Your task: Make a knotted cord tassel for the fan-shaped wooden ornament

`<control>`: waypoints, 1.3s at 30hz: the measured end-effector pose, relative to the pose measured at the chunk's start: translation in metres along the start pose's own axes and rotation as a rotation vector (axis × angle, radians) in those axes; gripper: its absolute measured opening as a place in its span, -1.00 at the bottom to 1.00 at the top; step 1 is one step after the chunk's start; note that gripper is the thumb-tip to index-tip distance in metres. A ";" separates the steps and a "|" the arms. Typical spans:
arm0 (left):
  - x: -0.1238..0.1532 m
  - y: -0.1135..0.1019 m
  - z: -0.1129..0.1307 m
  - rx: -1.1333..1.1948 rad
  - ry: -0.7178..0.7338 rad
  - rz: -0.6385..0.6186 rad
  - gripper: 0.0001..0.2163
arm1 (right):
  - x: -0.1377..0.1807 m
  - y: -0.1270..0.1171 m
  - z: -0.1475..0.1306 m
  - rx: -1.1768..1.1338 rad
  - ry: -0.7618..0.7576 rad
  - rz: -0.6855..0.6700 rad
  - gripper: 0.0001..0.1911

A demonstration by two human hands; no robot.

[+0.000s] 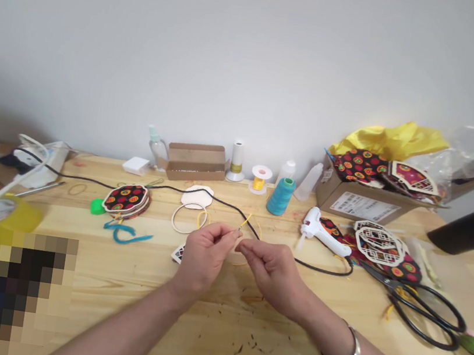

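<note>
My left hand [209,250] is closed in a pinch, with a yellow cord [245,221] sticking up from its fingertips. Close beside it, my right hand [271,267] also pinches, its fingertips near the cord's loop; whether it grips the cord is hidden. Behind my left hand lie a pale wooden ring [187,219] and a white scalloped panel [197,196]. A small lattice piece [178,253] shows partly beside that hand. A black cable [227,202] runs behind both hands.
On the right are a white glue gun [326,234], black-handled scissors [425,312] and a cardboard box [357,199] of patterned pieces. A teal thread cone [281,196] and yellow cord spool [259,180] stand behind. Patterned discs [127,199] and teal cord [127,235] lie left.
</note>
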State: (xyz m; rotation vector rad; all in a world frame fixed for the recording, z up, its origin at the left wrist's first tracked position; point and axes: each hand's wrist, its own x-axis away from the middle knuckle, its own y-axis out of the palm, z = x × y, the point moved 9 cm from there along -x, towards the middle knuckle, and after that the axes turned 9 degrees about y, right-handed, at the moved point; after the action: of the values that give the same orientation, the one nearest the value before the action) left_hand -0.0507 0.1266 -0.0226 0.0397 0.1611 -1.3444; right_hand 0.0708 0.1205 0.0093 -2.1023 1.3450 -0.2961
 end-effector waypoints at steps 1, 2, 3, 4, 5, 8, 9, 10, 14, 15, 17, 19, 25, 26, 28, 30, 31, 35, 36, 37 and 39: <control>-0.001 -0.001 -0.002 0.005 -0.005 0.009 -0.81 | 0.000 0.000 -0.002 0.000 -0.013 -0.003 -0.71; -0.001 -0.002 -0.004 0.014 -0.015 0.017 -0.81 | 0.000 0.000 -0.003 0.005 -0.025 -0.006 -0.71; -0.002 -0.003 -0.006 0.024 -0.029 0.027 -0.83 | 0.000 0.001 -0.005 0.017 -0.036 -0.010 -0.71; -0.002 -0.004 -0.008 0.046 -0.042 0.040 -0.83 | 0.000 0.001 -0.006 0.038 -0.047 -0.011 -0.71; -0.003 -0.005 -0.011 0.082 -0.063 0.057 -0.82 | 0.000 0.001 -0.007 0.068 -0.056 -0.007 -0.71; -0.003 0.002 -0.018 0.269 -0.169 0.048 -0.78 | -0.003 0.000 -0.008 0.196 -0.062 0.022 -0.72; -0.003 0.004 -0.018 0.335 -0.191 0.040 -0.78 | -0.003 0.000 -0.007 0.237 -0.061 0.033 -0.73; -0.003 0.008 -0.017 0.398 -0.211 0.014 -0.78 | -0.004 -0.001 -0.006 0.269 -0.060 0.042 -0.74; -0.004 0.012 -0.013 0.511 -0.234 -0.016 -0.77 | -0.006 0.000 -0.004 0.311 -0.073 0.061 -0.73; -0.004 0.011 -0.013 0.522 -0.231 -0.012 -0.77 | -0.006 0.001 -0.004 0.310 -0.078 0.069 -0.73; -0.005 0.011 -0.011 0.542 -0.226 -0.006 -0.78 | -0.007 0.003 -0.001 0.310 -0.089 0.078 -0.73; -0.005 0.010 -0.010 0.561 -0.220 -0.002 -0.79 | -0.009 0.008 0.002 0.334 -0.094 0.068 -0.73; -0.007 0.012 -0.003 0.579 -0.200 -0.010 -0.80 | -0.008 0.012 -0.008 0.662 -0.081 0.054 -0.72; -0.007 0.012 -0.002 0.576 -0.197 -0.004 -0.80 | -0.004 0.005 -0.013 0.715 -0.084 0.067 -0.61; -0.007 0.011 -0.003 0.571 -0.196 0.010 -0.79 | 0.007 -0.015 -0.014 0.803 -0.030 0.069 -0.55; -0.006 0.011 -0.004 0.569 -0.199 0.017 -0.78 | 0.024 -0.046 0.007 0.879 0.169 0.030 -0.68; -0.005 0.011 -0.004 0.568 -0.198 0.017 -0.78 | 0.036 -0.065 0.023 0.932 0.284 0.016 -0.72; -0.002 0.014 -0.004 0.546 -0.176 -0.021 -0.81 | 0.097 -0.154 0.087 1.145 0.675 0.164 -0.71; -0.002 0.014 -0.004 0.536 -0.168 -0.032 -0.82 | 0.110 -0.168 0.100 1.161 0.726 0.177 -0.74; -0.001 0.014 -0.003 0.525 -0.160 -0.039 -0.83 | 0.121 -0.177 0.111 1.171 0.756 0.174 -0.75; -0.001 0.014 -0.003 0.510 -0.150 -0.044 -0.83 | 0.135 -0.186 0.125 1.173 0.772 0.159 -0.74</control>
State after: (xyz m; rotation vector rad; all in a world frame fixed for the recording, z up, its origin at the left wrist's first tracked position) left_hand -0.0372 0.1314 -0.0262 0.3654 -0.3119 -1.3975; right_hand 0.3322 0.1030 0.0051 -0.8779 1.2002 -1.5028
